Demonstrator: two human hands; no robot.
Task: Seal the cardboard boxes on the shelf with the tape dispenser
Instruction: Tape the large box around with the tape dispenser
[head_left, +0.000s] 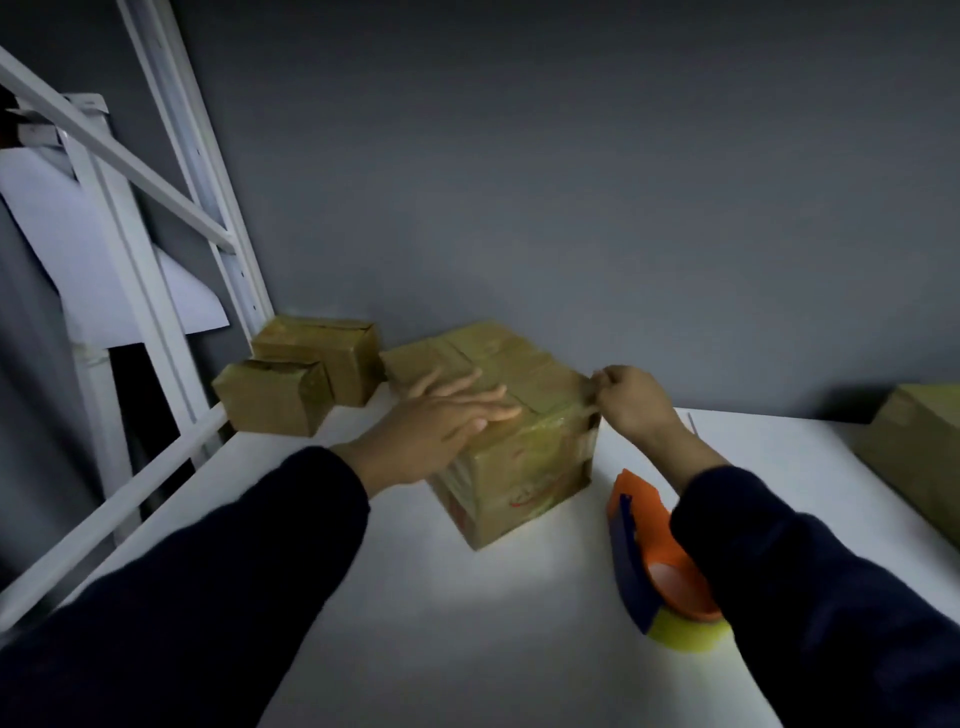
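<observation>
White shelf (415, 597) held all. Taped cardboard box (519, 467) sat mid-shelf. Another box (914, 447) at right edge. Two small boxes (275, 395) far left, touching. Tape dispenser (639, 551) lay near right, unheld. Left hand (441, 426) flat on box top, fingers straight. Right hand (628, 400) pinched, probably, tape end (591, 399) at box's right top corner.

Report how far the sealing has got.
Done: the middle box shows shiny tape on top. In hand: left hand presses it flat, right hand pinches the tape at the edge; dispenser lies on the shelf. To do: two small boxes, apparently loose-flapped, and the right box.
</observation>
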